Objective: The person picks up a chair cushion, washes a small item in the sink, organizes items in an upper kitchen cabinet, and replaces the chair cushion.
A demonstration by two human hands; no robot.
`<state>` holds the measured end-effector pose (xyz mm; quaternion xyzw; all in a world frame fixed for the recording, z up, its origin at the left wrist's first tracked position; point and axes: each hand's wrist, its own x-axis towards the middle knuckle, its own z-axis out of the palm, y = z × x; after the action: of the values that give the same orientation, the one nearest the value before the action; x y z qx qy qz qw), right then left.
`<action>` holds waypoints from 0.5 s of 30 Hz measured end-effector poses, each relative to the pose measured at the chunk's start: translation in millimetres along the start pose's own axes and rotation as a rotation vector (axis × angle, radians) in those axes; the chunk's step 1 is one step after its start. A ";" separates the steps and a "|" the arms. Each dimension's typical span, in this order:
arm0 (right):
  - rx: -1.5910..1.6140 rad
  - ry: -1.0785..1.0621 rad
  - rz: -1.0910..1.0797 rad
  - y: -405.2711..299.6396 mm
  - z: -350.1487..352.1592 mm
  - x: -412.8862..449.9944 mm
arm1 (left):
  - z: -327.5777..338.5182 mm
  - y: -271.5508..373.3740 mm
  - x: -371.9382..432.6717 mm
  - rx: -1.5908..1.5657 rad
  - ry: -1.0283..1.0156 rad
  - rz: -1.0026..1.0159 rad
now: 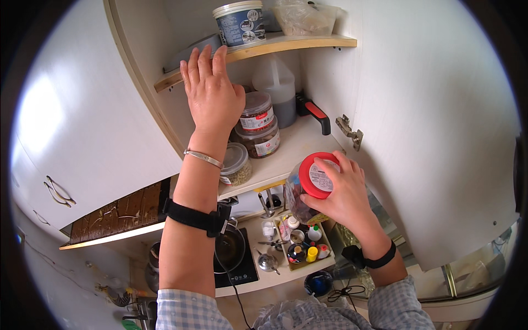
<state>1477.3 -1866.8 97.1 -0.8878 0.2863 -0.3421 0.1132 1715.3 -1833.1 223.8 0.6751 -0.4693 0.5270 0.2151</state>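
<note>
My right hand (344,189) grips a clear plastic jar by its red lid (321,175), just in front of the lower cupboard shelf (305,140). Colourful contents show through the jar's wall. My left hand (212,88) is raised with fingers spread at the wooden front edge of the upper shelf (288,44) and holds no object; whether its fingertips touch the edge is hard to tell. Behind and right of my left wrist stand two stacked clear tubs (258,123) and a lidded tub of dried pieces (237,165). A translucent jug (274,90) with dark liquid stands behind them.
An open cupboard door (433,123) with a metal hinge (350,132) is at the right. A blue-and-white bucket (241,24) and a plastic container (305,18) sit on the upper shelf. Below are a pan (229,247) on a cooktop and a tray of bottles (305,243).
</note>
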 end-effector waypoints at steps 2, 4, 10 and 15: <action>0.040 0.030 -0.046 0.3 0.2 4.0 | 0.2 0.9 -0.3 0.016 0.004 -0.002; 0.045 0.039 -0.054 -2.6 0.7 7.7 | 0.2 2.0 1.6 0.015 0.004 -0.003; 0.053 0.121 -0.091 -10.0 5.0 38.2 | -2.4 -2.4 1.3 -0.014 -0.002 -0.004; 0.001 0.096 -0.116 -32.1 16.9 64.2 | -5.5 2.3 1.9 -0.068 0.032 -0.020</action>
<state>1541.1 -1878.3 132.1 -0.8854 0.2392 -0.3904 0.0801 1710.5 -1830.7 226.9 0.6634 -0.4766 0.5194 0.2509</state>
